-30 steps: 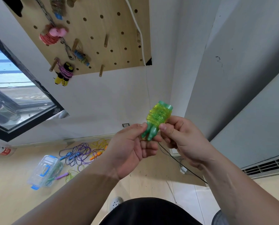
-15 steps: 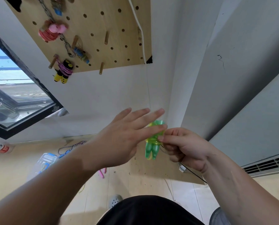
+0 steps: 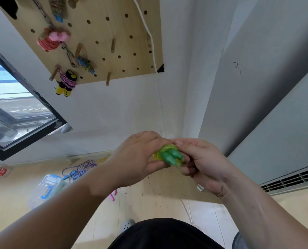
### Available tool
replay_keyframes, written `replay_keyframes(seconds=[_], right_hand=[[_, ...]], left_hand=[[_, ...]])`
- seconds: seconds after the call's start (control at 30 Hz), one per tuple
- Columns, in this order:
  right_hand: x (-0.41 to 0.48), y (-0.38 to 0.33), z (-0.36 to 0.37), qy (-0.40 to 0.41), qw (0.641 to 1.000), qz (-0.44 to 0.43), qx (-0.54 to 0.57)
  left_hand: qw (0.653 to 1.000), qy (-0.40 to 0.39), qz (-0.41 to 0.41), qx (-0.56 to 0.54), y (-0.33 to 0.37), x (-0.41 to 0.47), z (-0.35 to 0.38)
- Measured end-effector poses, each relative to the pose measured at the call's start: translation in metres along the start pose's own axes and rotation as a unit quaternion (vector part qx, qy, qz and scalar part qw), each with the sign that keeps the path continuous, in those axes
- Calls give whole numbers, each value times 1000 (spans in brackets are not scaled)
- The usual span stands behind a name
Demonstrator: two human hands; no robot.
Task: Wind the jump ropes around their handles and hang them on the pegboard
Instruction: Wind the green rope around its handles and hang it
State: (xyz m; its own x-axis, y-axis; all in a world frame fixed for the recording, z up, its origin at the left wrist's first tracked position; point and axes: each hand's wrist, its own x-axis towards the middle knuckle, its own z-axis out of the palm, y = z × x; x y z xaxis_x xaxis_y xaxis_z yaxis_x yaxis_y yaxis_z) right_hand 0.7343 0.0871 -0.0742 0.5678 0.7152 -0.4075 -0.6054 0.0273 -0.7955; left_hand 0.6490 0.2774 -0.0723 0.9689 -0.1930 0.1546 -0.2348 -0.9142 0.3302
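Observation:
A green-handled jump rope (image 3: 169, 155) with yellow-green cord wound round its handles sits between both hands at chest height. My left hand (image 3: 140, 159) grips the bundle from the left. My right hand (image 3: 201, 160) grips it from the right, thumb on top. The handle tips point toward me. The wooden pegboard (image 3: 103, 33) hangs on the wall above left. On it hang a pink wound rope (image 3: 51, 40), a yellow-and-black wound rope (image 3: 66, 83), a blue wound rope (image 3: 85, 63) and another at the top (image 3: 58, 8). A bare peg (image 3: 108, 79) sticks out at the lower edge.
Loose purple and blue ropes (image 3: 79, 169) lie tangled on the floor by the wall, next to a clear plastic box (image 3: 47, 187). A pink handle (image 3: 112, 195) lies on the floor. A window (image 3: 15, 112) is at left, a vent (image 3: 291, 178) at right.
My left hand, lifted open half a second ago, has come back down onto the bundle. The bundle has tipped so its handle tips face me.

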Motion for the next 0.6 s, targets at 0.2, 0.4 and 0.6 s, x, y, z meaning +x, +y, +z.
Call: replay_keyframes(seconds=[0.2, 0.4, 0.6], right_hand=[[1, 7, 5, 51, 995, -64, -56], [-1, 8, 4, 49, 985, -81, -142], [-6, 8, 8, 38, 931, -123, -341]], left_hand=[[971, 35, -136, -194, 18, -8, 16], [858, 82, -272, -427, 31, -10, 15], [805, 88, -342, -478, 34, -10, 12]])
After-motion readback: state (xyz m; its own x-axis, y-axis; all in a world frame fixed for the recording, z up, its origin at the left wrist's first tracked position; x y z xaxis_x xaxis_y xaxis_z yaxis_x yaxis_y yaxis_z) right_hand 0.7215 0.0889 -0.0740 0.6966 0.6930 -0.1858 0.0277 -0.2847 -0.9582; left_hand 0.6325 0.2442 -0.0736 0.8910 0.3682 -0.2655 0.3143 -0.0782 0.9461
